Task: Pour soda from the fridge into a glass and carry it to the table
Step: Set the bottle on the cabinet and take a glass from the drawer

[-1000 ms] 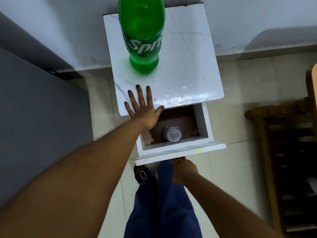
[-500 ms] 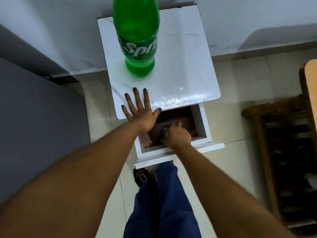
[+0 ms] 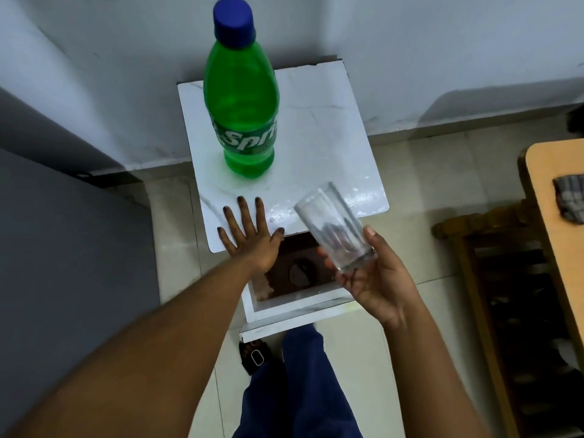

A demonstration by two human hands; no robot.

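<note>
A green Sprite bottle [image 3: 241,112] with a blue cap stands upright at the back left of a small white cabinet top [image 3: 328,143]. My left hand [image 3: 249,232] lies flat, fingers spread, on the front left edge of that top. My right hand [image 3: 376,276] holds an empty clear glass [image 3: 331,222] by its base, tilted with the rim toward the bottle, above the open drawer [image 3: 300,298].
The drawer juts out toward my legs, showing a brown bottom with a round mark. A grey fridge side [image 3: 63,248] fills the left. A wooden table [image 3: 556,216] with a cloth [image 3: 570,197] and a wooden chair [image 3: 505,279] stand at the right.
My right hand reached into the drawer, closed on the glass and lifted it out above the drawer. The camera tilted up, showing the bottle cap. My left hand stayed put.
</note>
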